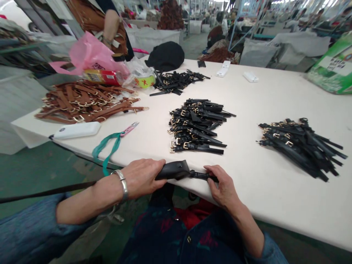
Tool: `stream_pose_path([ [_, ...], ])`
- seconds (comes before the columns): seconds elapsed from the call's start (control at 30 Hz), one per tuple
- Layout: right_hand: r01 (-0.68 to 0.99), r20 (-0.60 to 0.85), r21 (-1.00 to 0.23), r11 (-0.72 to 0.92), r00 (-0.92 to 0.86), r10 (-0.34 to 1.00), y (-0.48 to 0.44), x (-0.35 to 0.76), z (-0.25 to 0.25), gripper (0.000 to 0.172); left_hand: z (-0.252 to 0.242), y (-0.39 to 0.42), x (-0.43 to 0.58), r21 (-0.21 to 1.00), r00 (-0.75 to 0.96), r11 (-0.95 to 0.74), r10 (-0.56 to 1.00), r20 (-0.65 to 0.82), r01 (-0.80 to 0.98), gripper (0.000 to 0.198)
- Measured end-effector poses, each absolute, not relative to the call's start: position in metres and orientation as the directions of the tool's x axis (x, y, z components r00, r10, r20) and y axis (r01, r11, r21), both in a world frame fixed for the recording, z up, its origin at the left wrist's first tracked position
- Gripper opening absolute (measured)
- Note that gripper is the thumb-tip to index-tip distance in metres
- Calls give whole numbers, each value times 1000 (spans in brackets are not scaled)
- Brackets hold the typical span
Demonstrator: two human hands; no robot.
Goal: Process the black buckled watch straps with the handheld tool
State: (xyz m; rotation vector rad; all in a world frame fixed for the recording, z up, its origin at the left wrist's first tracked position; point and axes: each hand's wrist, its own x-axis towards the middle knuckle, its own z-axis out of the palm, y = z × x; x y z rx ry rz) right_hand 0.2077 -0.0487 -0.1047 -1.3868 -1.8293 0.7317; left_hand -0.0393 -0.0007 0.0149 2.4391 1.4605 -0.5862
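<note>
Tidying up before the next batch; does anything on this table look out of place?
A red-labelled bottle lies on its side against a pink plastic bag, beside the brown straps. It looks odd among the piled black straps.

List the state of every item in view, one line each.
Black leather strap: held at the table edge, wide end bunched.
Left hand: gripping the strap's wide end.
Right hand: fingers curled over the strap's narrow end.
Black watch straps: loose heap, gold buckles.
Brown leather straps: loose heap, gold rings.
Pink cutter: lying on the table.
Teal ribbon: looped, hanging over the table edge.
Pink plastic bag: crumpled.
</note>
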Motion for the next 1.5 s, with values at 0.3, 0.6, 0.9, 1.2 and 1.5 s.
stream_pose_path([
  [0.3, 821, 201, -488, 296, -224, 954, -39, 182, -87, 14, 6, -9, -46, 101, 385, -382, 807, -449, 919, 28],
  [0.6, 821, 270, -408, 400, -310, 912, -37, 178, -90, 12, 4, -11, -48, 117, 382, -369, 817, -432, 922, 28],
  [0.9, 706, 102, -636, 313, -325, 940, -26, 174, -93, 9, 3, -12, -50, 143, 379, -353, 815, -439, 925, 27],
  [1.2, 788, 126, -570, 232, -195, 973, -21, 164, -100, 10, 14, -8, -57, 79, 404, -412, 808, -430, 908, 25],
  [1.5, 850, 127, -490, 194, -150, 980, -21, 159, -98, 10, 22, -1, -39, 1, 473, -525, 766, -435, 851, 24],
])
